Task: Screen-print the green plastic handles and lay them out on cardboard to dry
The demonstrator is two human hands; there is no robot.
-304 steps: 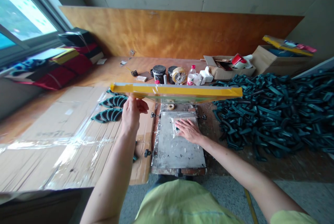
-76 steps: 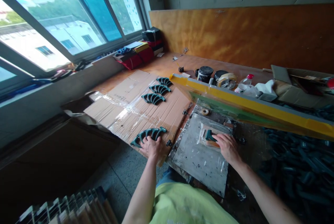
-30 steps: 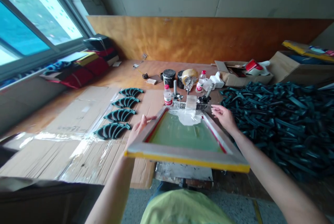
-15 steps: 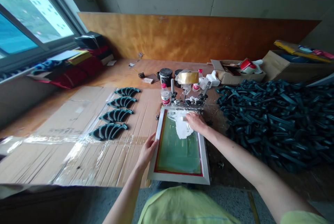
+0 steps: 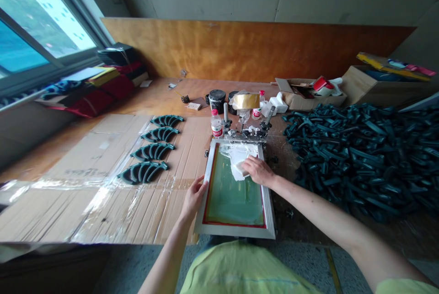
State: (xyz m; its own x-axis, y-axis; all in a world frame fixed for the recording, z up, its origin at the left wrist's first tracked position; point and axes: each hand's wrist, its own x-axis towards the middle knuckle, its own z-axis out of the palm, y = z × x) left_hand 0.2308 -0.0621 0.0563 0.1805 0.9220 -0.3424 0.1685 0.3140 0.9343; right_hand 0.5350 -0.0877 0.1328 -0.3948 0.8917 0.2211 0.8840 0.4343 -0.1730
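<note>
A screen-printing frame [image 5: 272, 214] with a silvery border and green mesh lies in front of me, its far end by a metal clamp [image 5: 245, 137]. White ink [image 5: 236, 152] covers the far part of the mesh. My right hand [image 5: 259, 170] grips a small pale squeegee [image 5: 243, 169] against the mesh, at the near edge of the ink; the fingers partly hide it. My left hand [image 5: 195, 195] holds the frame's left border, with some fingertips out of sight.
Curved dark green plastic parts [image 5: 144, 173] lie in several fanned rows on flattened cardboard [image 5: 85, 198] at left. A big heap of similar parts [image 5: 356, 161] is at right. Behind the clamp stand bottles [image 5: 216, 125], a black tub [image 5: 217, 100] and a tape roll [image 5: 246, 101]; an open carton [image 5: 302, 102] sits farther right.
My right hand has drawn the squeegee a short way toward me over the white ink. The left hand stays at the frame's border.
</note>
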